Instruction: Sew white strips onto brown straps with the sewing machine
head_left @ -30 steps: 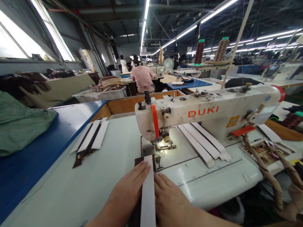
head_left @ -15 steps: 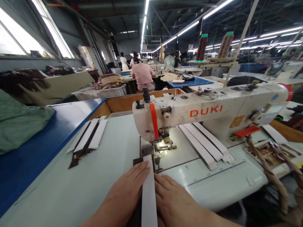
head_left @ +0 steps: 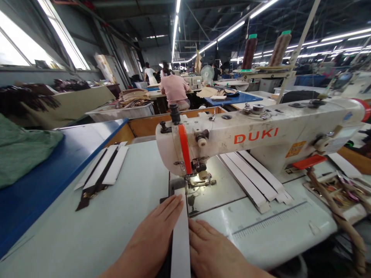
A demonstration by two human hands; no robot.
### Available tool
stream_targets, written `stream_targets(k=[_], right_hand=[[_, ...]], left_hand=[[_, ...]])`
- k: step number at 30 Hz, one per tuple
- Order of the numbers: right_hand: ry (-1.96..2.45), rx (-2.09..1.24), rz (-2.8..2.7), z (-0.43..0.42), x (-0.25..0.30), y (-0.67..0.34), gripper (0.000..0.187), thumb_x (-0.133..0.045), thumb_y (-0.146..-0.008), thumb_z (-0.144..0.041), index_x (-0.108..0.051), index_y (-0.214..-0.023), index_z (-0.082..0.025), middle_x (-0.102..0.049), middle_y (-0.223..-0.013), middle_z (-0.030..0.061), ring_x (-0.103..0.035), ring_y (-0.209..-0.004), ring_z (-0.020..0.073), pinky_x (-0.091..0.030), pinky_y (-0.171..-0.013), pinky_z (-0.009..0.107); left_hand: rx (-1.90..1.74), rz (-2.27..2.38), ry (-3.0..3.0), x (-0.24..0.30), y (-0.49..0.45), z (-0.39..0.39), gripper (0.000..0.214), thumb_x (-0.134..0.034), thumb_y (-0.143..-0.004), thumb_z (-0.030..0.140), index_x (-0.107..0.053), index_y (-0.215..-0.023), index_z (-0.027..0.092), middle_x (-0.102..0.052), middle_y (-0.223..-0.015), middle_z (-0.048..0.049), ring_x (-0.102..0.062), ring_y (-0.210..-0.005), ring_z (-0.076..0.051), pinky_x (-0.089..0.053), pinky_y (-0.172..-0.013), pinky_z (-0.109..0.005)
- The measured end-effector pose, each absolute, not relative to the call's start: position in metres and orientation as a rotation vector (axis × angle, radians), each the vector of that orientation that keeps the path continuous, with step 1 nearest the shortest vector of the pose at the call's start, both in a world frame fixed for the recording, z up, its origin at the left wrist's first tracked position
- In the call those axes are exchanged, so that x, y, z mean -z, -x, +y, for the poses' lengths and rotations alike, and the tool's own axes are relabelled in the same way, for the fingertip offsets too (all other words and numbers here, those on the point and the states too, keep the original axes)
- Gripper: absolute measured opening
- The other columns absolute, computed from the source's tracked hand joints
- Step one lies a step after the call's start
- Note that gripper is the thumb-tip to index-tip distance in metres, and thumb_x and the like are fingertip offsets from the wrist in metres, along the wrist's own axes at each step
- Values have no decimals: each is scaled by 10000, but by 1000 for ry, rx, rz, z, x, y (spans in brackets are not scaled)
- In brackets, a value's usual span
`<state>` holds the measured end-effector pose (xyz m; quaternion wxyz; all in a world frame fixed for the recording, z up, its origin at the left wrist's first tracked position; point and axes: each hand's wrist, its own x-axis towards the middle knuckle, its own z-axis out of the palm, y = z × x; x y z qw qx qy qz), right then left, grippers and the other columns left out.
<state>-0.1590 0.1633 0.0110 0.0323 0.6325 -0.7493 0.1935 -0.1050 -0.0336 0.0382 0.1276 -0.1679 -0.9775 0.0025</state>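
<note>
We keep our left hand (head_left: 153,233) flat, fingers straight and together, on the left side of the white strip (head_left: 181,235). Our right hand (head_left: 210,247) rests loosely open against its right edge. The strip lies upon a dark band (head_left: 164,200), just before the sewing machine (head_left: 214,137); we cannot see our thumbs clearly.

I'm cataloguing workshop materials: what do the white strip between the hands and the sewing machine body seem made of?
White strip: perhaps paper or coated backing, matte, judging by its flat, even face.
Sewing machine body: probably painted metal, slightly glossy, judging by soft highlights and grubby marks.
</note>
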Motion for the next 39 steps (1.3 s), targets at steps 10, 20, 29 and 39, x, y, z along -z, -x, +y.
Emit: stream_targets(k=[10,20,29,39], right_hand=[[-1918,-604,-2261,156,8,157,347,-457,-930,-140,-551,-1260,-189,-594,-1318,46,-440,-1301,227,-391,-1093,355],[-1909,-602,-2244,156,14,156,352,-451,-940,-146,-533,-1278,-202,-601,-1313,32,-466,-1279,215,-398,-1090,341],[-1885,-587,-2211,156,17,156,348,-422,-944,-131,-538,-1263,-208,-605,-1309,14,-455,-1293,212,-405,-1087,329],[-1882,-550,-2170,157,19,157,316,-445,-940,-138,-553,-1233,-185,-616,-1286,29,-463,-1276,208,-402,-1082,329]], left_hand=[[-76,-2765,525,-34,108,-36,577,-373,-805,57,-514,-1351,180,-530,-1398,-88,-556,-1228,-217,-484,-1002,-323],[-49,-2767,503,-25,107,-41,627,-373,-817,60,-420,-1420,222,-506,-1421,-67,-553,-1232,-209,-481,-1005,-328],[-178,-2665,547,-27,108,-39,557,-359,-816,49,-486,-1351,141,-560,-1370,-108,-552,-1232,-193,-468,-1010,-288],[-184,-2677,552,-26,105,-39,591,-349,-821,45,-418,-1400,144,-559,-1368,-113,-549,-1235,-199,-479,-1002,-304]])
